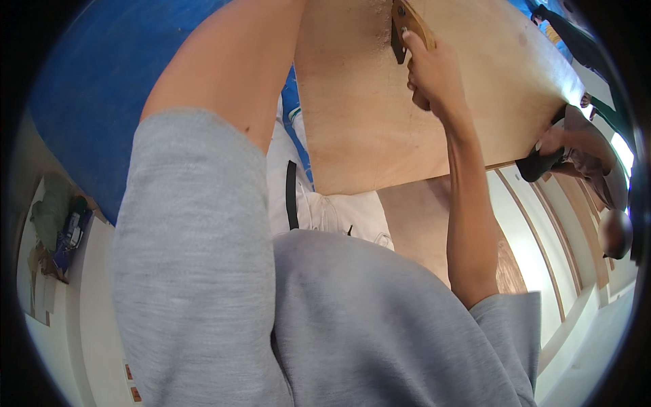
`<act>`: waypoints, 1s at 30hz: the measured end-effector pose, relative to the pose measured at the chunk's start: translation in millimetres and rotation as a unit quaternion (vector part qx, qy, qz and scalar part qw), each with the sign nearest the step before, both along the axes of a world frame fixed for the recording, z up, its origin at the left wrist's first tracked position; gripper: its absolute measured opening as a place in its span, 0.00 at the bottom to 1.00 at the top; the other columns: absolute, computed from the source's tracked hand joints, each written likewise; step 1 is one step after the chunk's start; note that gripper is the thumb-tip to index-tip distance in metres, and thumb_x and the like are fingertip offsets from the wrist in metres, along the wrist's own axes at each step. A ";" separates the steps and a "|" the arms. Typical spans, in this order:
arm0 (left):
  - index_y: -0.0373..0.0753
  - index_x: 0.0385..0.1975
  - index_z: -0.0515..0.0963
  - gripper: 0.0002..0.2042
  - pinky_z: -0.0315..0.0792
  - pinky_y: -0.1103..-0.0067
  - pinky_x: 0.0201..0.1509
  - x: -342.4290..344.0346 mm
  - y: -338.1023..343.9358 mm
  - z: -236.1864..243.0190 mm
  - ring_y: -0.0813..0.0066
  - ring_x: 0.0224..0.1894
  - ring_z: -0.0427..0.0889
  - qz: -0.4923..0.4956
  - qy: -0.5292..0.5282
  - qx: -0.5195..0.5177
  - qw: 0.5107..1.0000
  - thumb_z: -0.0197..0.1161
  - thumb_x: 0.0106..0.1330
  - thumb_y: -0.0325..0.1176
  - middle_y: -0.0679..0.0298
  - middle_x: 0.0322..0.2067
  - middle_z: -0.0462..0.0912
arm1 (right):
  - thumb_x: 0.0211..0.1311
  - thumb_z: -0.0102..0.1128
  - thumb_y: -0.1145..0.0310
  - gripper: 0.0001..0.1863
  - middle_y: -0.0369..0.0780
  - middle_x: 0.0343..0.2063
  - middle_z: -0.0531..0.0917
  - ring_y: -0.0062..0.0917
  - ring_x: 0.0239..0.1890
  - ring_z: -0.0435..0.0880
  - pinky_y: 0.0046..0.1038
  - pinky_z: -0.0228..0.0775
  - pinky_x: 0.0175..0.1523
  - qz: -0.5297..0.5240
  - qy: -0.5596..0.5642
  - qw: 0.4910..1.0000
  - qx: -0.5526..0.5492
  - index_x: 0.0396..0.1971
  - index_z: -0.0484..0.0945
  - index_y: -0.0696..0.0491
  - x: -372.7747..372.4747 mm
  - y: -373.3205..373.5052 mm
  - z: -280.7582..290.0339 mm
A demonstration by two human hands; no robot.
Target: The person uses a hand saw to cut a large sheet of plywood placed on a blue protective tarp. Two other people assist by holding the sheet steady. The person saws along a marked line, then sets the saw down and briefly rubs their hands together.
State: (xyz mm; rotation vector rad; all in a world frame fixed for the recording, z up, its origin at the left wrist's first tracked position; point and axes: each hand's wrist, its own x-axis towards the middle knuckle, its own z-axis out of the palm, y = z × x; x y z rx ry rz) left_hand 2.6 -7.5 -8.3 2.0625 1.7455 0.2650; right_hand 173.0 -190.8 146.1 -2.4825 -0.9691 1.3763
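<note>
My right hand (434, 71) is closed round the wooden handle (422, 20) of a handsaw, with its thumb near the top of the grip. A short stretch of the dark saw blade (398, 49) shows beside the knuckles; the rest is cut off by the top edge of the view. Under the saw lies a broad plywood board (380, 129), with fine sawdust (381, 30) scattered left of the blade. My left arm reaches forward along the board's left edge and leaves the picture at the top, so my left hand is out of sight.
Blue flooring or sheeting (102, 102) spreads at the left. Another person in dark clothing (583, 149) crouches by the board's right edge, with someone else farther back. White panels with wooden strips (536, 224) lie at the right. Bags and clothing (57, 224) are at far left.
</note>
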 end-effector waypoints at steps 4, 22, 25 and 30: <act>0.39 0.34 0.89 0.33 0.80 0.59 0.53 3.5 3.7 -5.0 0.48 0.44 0.88 0.000 -0.011 -0.004 1.000 0.48 0.71 0.64 0.50 0.38 0.90 | 0.75 0.58 0.56 0.16 0.31 0.15 0.70 0.16 0.13 0.69 0.24 0.62 0.19 -0.025 0.039 0.999 0.017 0.36 0.75 0.55 8.8 -28.0 16.9; 0.37 0.38 0.88 0.32 0.80 0.58 0.53 -2.0 -1.3 24.3 0.46 0.45 0.88 0.002 0.024 -0.030 0.999 0.50 0.72 0.63 0.48 0.42 0.89 | 0.74 0.58 0.59 0.15 0.35 0.17 0.75 0.22 0.17 0.72 0.30 0.67 0.26 0.000 0.003 0.999 0.034 0.40 0.77 0.58 0.6 -26.1 6.4; 0.38 0.37 0.89 0.31 0.80 0.60 0.54 0.9 2.3 20.7 0.47 0.46 0.87 -0.008 0.027 -0.039 0.999 0.50 0.73 0.62 0.48 0.42 0.89 | 0.75 0.58 0.59 0.14 0.32 0.15 0.72 0.17 0.13 0.68 0.26 0.64 0.21 0.010 0.025 0.997 0.073 0.36 0.76 0.57 5.4 -36.9 25.6; 0.38 0.37 0.89 0.31 0.79 0.60 0.55 -5.0 8.2 6.9 0.48 0.48 0.87 -0.042 0.062 0.020 0.997 0.48 0.74 0.61 0.48 0.44 0.89 | 0.75 0.55 0.65 0.25 0.46 0.42 0.87 0.30 0.43 0.86 0.35 0.75 0.49 0.034 -0.026 0.999 -0.002 0.67 0.72 0.58 -21.0 -111.0 130.9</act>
